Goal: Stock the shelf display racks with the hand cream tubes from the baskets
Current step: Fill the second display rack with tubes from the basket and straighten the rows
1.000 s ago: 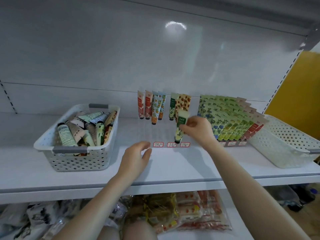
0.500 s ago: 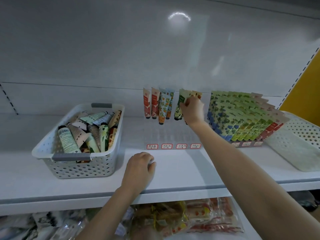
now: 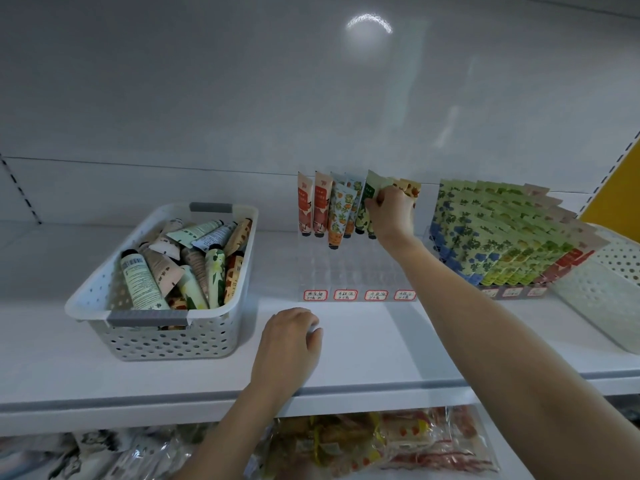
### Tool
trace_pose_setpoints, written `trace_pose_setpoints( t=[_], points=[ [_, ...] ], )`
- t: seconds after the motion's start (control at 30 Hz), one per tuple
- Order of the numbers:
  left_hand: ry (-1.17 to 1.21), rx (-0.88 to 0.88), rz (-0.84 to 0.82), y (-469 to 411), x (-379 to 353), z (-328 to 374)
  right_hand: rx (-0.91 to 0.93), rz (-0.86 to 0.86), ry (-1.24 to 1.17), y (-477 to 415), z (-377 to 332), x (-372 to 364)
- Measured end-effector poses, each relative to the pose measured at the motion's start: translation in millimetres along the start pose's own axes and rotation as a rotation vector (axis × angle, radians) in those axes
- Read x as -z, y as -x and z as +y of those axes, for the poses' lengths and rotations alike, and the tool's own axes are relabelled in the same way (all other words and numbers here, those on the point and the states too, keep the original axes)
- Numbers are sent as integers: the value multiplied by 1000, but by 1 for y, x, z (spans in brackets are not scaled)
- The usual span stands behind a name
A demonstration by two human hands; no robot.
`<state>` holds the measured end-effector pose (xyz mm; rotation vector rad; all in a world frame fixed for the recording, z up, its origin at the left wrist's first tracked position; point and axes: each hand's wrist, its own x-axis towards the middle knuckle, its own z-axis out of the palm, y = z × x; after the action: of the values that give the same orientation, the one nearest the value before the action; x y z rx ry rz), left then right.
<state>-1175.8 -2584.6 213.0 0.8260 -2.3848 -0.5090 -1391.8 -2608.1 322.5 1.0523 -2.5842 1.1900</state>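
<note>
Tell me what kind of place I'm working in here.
Most likely a retail shop: white shelving, a clear display rack fronted by handwritten labels and holding hand cream tubes, and packaged snacks on the shelf below.

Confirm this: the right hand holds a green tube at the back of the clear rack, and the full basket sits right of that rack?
No: the head view shows the full basket left of the rack. The right hand does hold a green tube at the rack's back.

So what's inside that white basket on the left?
The white basket holds hand cream tubes piled loosely, crossing one another. Lower tubes and the floor are covered.
</note>
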Motion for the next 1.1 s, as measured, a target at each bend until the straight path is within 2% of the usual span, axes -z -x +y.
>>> trace_pose_setpoints(
  t=[0.2,0.57,1.1],
  points=[
    [-6,-5,-9,0,0,-1,47,-27,77,2,-1,-2],
    [-34,0,-21,0,-1,-1,-1,-85,157,-1,-5,-1],
    [-29,24,-16,1,-1,0,14,-105,54,4,0,7]
  ],
)
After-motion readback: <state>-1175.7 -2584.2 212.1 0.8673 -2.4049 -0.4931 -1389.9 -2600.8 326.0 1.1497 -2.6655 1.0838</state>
